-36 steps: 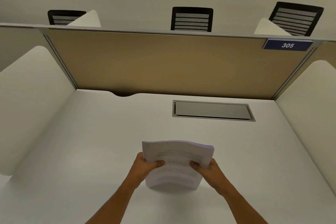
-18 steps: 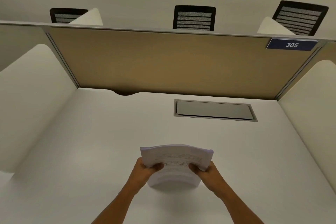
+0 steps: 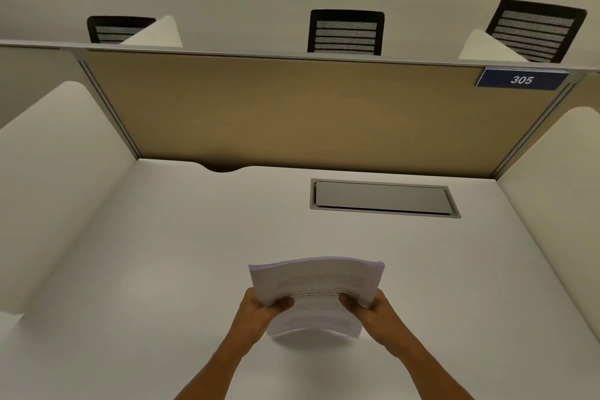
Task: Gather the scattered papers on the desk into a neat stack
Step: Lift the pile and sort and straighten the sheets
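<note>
Papers (image 3: 316, 289), gathered into one thick bundle, sit in the lower centre of the frame, held above the desk (image 3: 162, 253). The left hand (image 3: 259, 310) grips the left edge, the right hand (image 3: 370, 307) the right (thumbs on top). The bundle's long axis runs away from the person, both hands equally near.

three chairs (image 3: 346, 32), one paper stack (image 3: 316, 292), two hands (image 3: 259, 310), one sign (image 3: 522, 79).

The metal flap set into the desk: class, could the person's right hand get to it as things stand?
Probably not yet. The desk between the right hand and the flap lies bare, but that hand and the left hand grip the paper stack.
</note>
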The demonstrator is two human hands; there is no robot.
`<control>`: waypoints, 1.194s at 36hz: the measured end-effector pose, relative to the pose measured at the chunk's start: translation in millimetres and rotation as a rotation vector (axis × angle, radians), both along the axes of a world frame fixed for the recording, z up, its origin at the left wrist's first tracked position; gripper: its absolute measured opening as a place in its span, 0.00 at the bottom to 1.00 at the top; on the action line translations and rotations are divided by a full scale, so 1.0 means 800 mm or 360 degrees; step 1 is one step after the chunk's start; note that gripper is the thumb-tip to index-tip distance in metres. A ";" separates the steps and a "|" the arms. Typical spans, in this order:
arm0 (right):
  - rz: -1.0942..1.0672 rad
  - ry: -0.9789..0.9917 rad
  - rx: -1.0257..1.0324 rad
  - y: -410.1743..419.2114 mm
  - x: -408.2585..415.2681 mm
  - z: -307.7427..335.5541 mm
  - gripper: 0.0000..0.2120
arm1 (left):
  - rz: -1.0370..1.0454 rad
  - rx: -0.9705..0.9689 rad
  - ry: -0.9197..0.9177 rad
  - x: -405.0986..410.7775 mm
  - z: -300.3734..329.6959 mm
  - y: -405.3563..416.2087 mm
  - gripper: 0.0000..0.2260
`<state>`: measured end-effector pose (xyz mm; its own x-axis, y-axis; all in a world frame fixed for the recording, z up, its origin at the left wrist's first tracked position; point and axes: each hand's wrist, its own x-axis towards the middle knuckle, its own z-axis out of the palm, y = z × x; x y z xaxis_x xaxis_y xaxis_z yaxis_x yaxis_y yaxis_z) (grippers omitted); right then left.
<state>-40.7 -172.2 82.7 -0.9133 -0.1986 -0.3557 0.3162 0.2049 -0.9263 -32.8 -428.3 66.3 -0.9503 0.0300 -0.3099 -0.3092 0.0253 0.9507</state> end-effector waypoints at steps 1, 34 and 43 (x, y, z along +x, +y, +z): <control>0.0005 0.0004 -0.0003 0.001 0.000 0.000 0.11 | 0.0001 0.0005 0.0000 0.000 -0.001 0.000 0.18; 0.0164 -0.0075 0.0330 0.005 0.003 -0.023 0.08 | 0.0029 -0.0056 -0.0205 0.021 -0.020 -0.003 0.17; 0.0490 0.0249 0.0838 0.021 -0.039 0.034 0.11 | 0.0151 -0.0553 0.0360 -0.029 0.040 -0.053 0.41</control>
<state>-71.6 -155.1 109.9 -0.8912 -0.2954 -0.3443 0.0391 0.7062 -0.7069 -56.0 -470.4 98.5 -0.9890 -0.1303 -0.0696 -0.1102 0.3374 0.9349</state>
